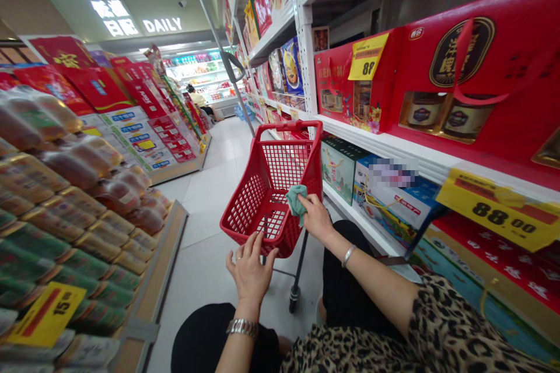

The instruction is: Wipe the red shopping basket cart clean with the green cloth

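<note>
In front of my knees stands a red plastic shopping cart (245,198) with lattice walls on a dark wheeled frame. My right hand (315,217) grips a green cloth (297,203) and presses it on the cart's right rim. My left hand (251,265) rests at the near rim of the basket, its fingers spread and touching the edge, with nothing held. Through the openings of the basket floor the dark frame shows.
Shelves on the right hold red gift boxes (341,81) and a blue carton (389,198). Stacked drink packs (100,210) stand on a low wooden platform (168,256) at left. A tall pole (214,23) rises behind the cart. A person crouches far down the aisle (219,145).
</note>
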The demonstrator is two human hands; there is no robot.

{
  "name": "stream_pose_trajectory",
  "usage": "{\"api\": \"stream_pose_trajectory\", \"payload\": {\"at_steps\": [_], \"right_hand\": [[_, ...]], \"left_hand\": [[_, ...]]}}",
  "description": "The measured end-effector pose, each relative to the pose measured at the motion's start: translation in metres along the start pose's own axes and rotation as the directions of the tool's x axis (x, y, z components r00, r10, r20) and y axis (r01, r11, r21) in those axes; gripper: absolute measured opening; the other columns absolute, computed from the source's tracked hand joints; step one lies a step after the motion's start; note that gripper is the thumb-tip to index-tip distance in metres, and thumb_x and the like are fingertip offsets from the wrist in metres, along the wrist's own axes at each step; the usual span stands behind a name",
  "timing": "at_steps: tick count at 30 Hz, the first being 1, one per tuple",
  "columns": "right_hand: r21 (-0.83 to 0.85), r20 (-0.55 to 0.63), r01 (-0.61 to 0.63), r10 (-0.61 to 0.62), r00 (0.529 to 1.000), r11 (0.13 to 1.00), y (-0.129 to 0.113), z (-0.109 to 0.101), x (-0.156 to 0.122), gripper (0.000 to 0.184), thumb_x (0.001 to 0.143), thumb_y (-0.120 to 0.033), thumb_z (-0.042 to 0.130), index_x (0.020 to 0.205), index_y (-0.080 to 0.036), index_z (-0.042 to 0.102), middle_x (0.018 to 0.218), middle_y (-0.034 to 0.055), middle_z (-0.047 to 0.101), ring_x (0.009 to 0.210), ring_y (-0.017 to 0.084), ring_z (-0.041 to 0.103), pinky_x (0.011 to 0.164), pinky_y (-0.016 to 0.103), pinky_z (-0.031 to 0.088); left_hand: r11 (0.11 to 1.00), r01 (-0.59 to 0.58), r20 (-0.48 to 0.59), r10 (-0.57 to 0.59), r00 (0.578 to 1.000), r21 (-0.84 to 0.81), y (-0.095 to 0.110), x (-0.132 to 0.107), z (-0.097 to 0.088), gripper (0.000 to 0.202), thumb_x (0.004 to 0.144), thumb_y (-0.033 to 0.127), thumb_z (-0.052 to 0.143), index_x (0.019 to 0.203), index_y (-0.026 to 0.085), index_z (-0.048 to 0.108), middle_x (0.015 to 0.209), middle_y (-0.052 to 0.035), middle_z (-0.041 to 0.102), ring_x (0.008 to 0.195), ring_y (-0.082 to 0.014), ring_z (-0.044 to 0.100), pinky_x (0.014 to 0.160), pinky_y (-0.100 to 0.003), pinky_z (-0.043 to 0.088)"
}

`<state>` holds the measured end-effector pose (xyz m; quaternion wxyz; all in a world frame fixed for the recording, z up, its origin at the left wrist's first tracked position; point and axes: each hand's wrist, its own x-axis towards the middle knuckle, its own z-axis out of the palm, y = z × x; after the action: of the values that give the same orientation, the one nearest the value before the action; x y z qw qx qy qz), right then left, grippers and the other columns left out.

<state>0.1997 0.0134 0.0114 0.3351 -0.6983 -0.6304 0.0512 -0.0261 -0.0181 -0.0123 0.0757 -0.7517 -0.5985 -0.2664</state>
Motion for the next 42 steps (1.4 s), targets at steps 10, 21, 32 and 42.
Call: {"api": "stream_pose_trajectory", "payload": {"at_steps": [10,21,32,42], "right_hand": [[0.04,0.01,0.05,-0.05,0.999,0.998,-0.004,0.003,-0.009,0.064,0.081,-0.002,0.049,0.14,-0.025,0.061,0.121,0.0087,0.059,0.103,0.019,0.062,0.091,0.029,0.054],[0.089,0.018,0.107,-0.109,0.994,0.99,-0.009,0.009,-0.025,0.067,0.079,0.0,0.048,0.14,-0.024,0.06,0.117,0.0081,0.058,0.104,0.019,0.06,0.094,0.029,0.053],[0.037,-0.008,-0.009,0.01,1.0,0.999,0.002,0.003,-0.017,0.065,0.079,-0.001,0.048,0.14,-0.023,0.061,0.117,0.0086,0.059,0.104,0.019,0.062,0.091,0.027,0.052],[-0.07,0.027,-0.057,0.059,0.998,0.996,0.019,-0.012,-0.013,0.064,0.081,-0.001,0.046,0.138,-0.024,0.063,0.116,0.0092,0.06,0.097,0.019,0.062,0.084,0.027,0.049]], "left_hand": [[0.985,0.169,0.091,-0.172,0.981,0.041,-0.067,0.037,-0.013,0.051,0.092,0.049,0.053,0.139,0.029,0.059,0.159,-0.0118,0.045,0.148,-0.0392,0.033,0.116,-0.072,0.018],[0.987,0.154,0.205,-0.142,0.968,-0.043,-0.065,0.064,-0.022,0.039,0.09,0.051,0.055,0.116,0.023,0.063,0.137,-0.0135,0.065,0.127,-0.0315,0.059,0.12,-0.069,0.015],[0.987,0.123,0.141,-0.137,0.98,0.106,-0.025,0.062,-0.021,0.045,0.09,0.06,0.053,0.107,0.022,0.071,0.125,-0.0131,0.071,0.124,-0.0388,0.053,0.113,-0.08,0.004],[0.987,0.139,0.091,-0.146,0.985,0.078,0.007,0.062,-0.006,0.048,0.088,0.06,0.056,0.099,0.017,0.073,0.113,-0.015,0.073,0.121,-0.0392,0.054,0.117,-0.074,0.008]]}}
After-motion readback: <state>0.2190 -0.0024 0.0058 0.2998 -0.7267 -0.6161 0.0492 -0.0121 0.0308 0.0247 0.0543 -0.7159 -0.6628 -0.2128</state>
